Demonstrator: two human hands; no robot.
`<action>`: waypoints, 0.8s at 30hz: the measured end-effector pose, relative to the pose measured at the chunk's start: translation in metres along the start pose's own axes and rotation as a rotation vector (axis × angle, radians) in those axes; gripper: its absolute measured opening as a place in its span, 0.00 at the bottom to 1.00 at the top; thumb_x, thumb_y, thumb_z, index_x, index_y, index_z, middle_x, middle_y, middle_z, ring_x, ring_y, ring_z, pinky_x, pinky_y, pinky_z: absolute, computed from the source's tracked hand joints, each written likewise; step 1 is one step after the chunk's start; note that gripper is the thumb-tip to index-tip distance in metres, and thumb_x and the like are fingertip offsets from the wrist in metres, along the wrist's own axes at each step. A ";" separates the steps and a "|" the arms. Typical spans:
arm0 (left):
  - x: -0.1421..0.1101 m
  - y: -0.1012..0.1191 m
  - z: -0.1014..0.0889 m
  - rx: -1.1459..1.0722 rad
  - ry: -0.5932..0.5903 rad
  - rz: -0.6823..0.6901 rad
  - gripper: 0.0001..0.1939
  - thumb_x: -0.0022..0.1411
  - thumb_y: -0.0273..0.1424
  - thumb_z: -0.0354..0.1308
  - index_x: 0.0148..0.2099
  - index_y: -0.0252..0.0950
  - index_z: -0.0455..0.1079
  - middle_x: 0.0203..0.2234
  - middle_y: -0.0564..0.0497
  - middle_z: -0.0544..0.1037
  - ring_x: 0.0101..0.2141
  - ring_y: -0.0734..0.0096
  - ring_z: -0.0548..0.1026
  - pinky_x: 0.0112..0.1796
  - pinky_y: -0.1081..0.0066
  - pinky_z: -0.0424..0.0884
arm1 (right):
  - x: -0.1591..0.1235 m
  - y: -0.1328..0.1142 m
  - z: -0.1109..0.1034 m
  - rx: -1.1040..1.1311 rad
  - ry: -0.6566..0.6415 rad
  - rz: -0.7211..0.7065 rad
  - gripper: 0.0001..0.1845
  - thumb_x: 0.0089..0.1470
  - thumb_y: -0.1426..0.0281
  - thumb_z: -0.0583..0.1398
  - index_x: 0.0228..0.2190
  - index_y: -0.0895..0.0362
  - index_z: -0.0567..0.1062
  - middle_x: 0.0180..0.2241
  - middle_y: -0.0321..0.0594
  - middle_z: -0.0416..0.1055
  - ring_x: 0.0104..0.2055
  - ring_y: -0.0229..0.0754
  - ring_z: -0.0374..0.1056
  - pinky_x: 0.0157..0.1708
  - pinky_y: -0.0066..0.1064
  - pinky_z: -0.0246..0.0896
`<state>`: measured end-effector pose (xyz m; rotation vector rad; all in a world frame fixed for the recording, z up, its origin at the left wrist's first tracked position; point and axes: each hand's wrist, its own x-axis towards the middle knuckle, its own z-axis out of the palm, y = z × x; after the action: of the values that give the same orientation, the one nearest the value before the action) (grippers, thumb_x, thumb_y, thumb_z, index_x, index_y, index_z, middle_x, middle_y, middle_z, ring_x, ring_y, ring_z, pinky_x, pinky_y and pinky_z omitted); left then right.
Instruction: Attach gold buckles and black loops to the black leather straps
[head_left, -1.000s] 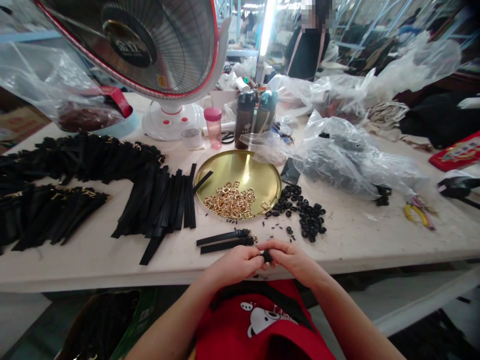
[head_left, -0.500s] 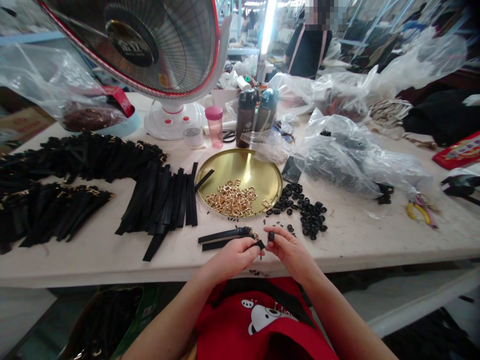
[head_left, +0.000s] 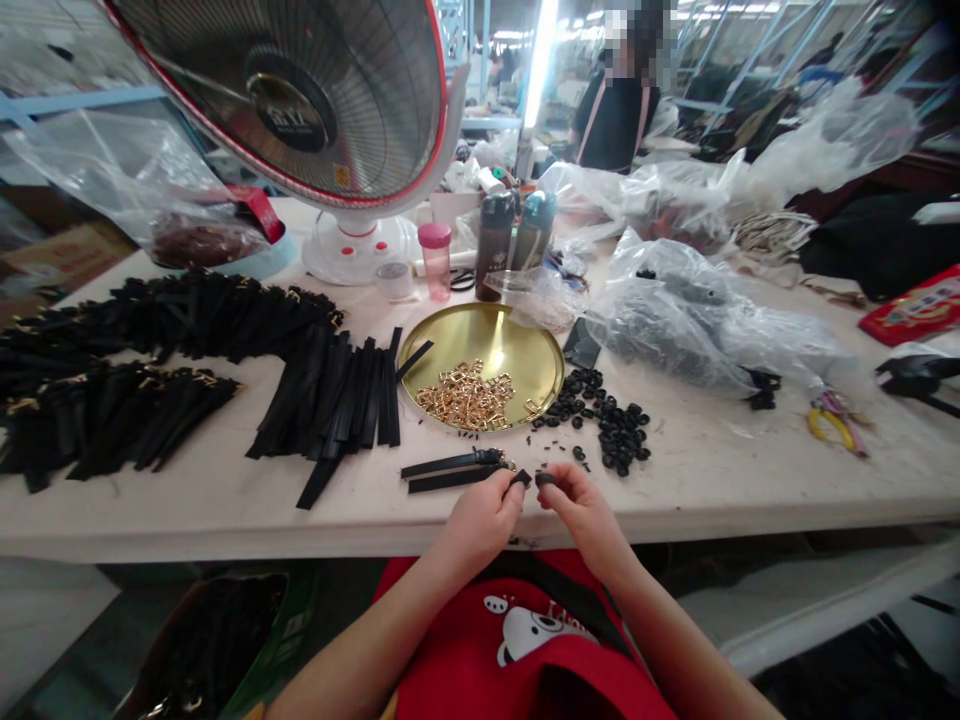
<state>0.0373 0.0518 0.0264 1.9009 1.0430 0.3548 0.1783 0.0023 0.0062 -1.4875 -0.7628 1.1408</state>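
My left hand (head_left: 487, 512) is closed on a black strap (head_left: 523, 479), whose end sticks out past the thumb; the rest is hidden by the hand. Facing it, a small gap away, my right hand (head_left: 585, 510) pinches a small black loop (head_left: 544, 480). Two finished-looking black straps (head_left: 450, 464) with gold buckles lie just beyond my left hand. Behind them a round gold tray (head_left: 517, 335) holds a heap of small gold buckles (head_left: 469, 395). Many loose black loops (head_left: 622, 435) are scattered right of the tray.
Left of the tray lie plain black straps (head_left: 352, 390) and rows of buckled straps (head_left: 150, 420). A fan heater (head_left: 360, 245), a pink-lidded cup (head_left: 435, 262) and dark bottles (head_left: 495, 245) stand behind. Plastic bags (head_left: 690, 310) and yellow-handled pliers (head_left: 832, 425) are at right. A person (head_left: 615, 115) stands beyond.
My right hand has turned the loop and curled its fingers in more. The left hand still grips the strap, its end now tilted upward. The whole view has shifted slightly.
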 end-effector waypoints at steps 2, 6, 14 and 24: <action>0.000 0.001 0.003 -0.025 0.022 -0.012 0.12 0.62 0.35 0.41 0.35 0.35 0.64 0.27 0.51 0.71 0.29 0.71 0.67 0.30 0.74 0.60 | -0.001 0.001 0.001 0.063 0.006 0.017 0.13 0.42 0.61 0.63 0.27 0.55 0.68 0.23 0.32 0.66 0.27 0.37 0.62 0.31 0.30 0.57; 0.003 -0.001 0.007 -0.109 0.060 -0.045 0.12 0.62 0.34 0.41 0.31 0.35 0.61 0.23 0.54 0.68 0.26 0.74 0.65 0.27 0.75 0.58 | -0.004 0.002 0.004 0.127 -0.053 0.028 0.14 0.42 0.60 0.63 0.30 0.56 0.70 0.27 0.34 0.69 0.31 0.38 0.64 0.36 0.31 0.58; 0.005 -0.006 0.016 -0.030 0.061 -0.048 0.12 0.62 0.34 0.41 0.32 0.35 0.62 0.26 0.52 0.71 0.28 0.72 0.67 0.29 0.74 0.58 | 0.004 0.016 0.001 0.203 -0.046 0.085 0.10 0.45 0.62 0.62 0.27 0.56 0.71 0.26 0.34 0.69 0.30 0.37 0.64 0.37 0.32 0.59; 0.010 -0.002 -0.003 0.017 -0.169 0.031 0.12 0.58 0.31 0.42 0.27 0.35 0.63 0.22 0.52 0.70 0.25 0.72 0.66 0.25 0.74 0.56 | 0.001 0.013 -0.009 -0.274 -0.067 -0.234 0.08 0.49 0.63 0.59 0.29 0.54 0.74 0.29 0.39 0.73 0.34 0.43 0.68 0.37 0.36 0.61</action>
<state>0.0402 0.0617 0.0251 1.9276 0.9077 0.1998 0.1858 -0.0030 -0.0070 -1.5404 -1.1445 0.9406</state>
